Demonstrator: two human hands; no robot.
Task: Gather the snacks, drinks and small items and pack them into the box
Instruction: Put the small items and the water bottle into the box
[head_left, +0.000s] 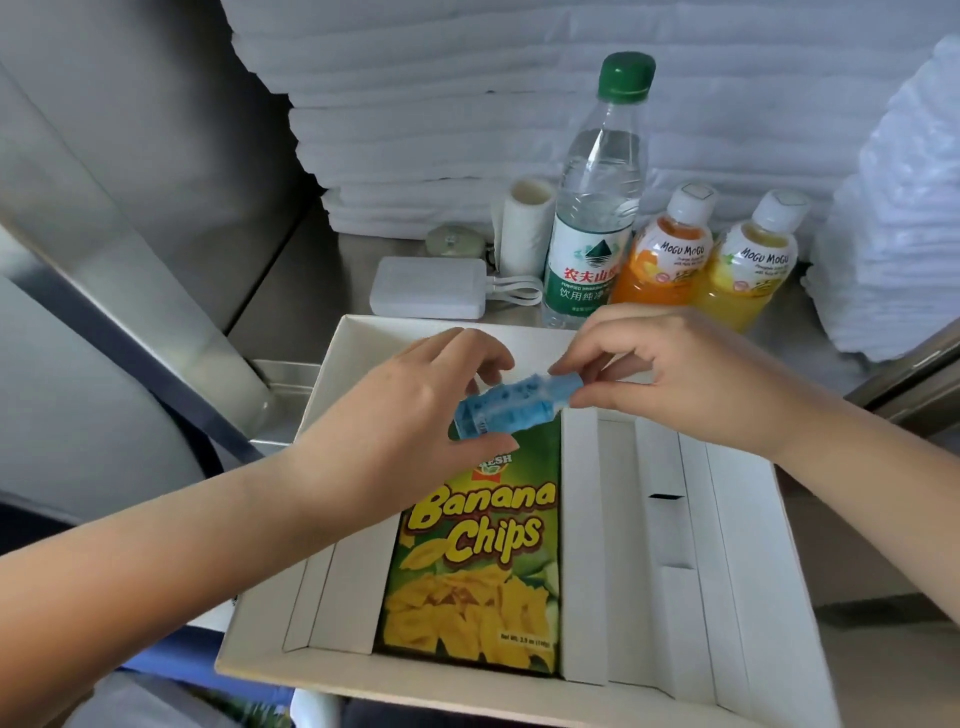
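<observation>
You have the small blue bottle (501, 408) lying on its side in mid-frame, lifted just above the far end of the box (748, 582). Your left hand (415, 410) closes its grip around the lower, wider end, thumb underneath and fingers over the top. Your right hand (670, 374) pinches the narrow end between thumb and fingertips, probably the cap, though blur keeps me from being sure. Two hands on so small a thing suggests you are steadying or checking it before setting it down, not simply carrying it.

Directly below it sits the banana chips pack (475, 566), laid flat and lengthwise in the middle channel of the box, where the white dividers (584, 545) keep it from sliding. The narrower channels at the right of the frame show nothing in them, and look like the fitting slots for slim things like this bottle.

Beyond the box's far edge, in the upper middle of the frame, the rest waits on the steel surface (311, 291): a tall water bottle (597, 208) with a green cap, an orange juice bottle (657, 254) and a yellow juice bottle (745, 265) just beside it, all upright. Left of them are a white power bank (428, 286) with its cable, a white roll (524, 223), and a small pale object I cannot identify. Packing looks barely begun.
</observation>
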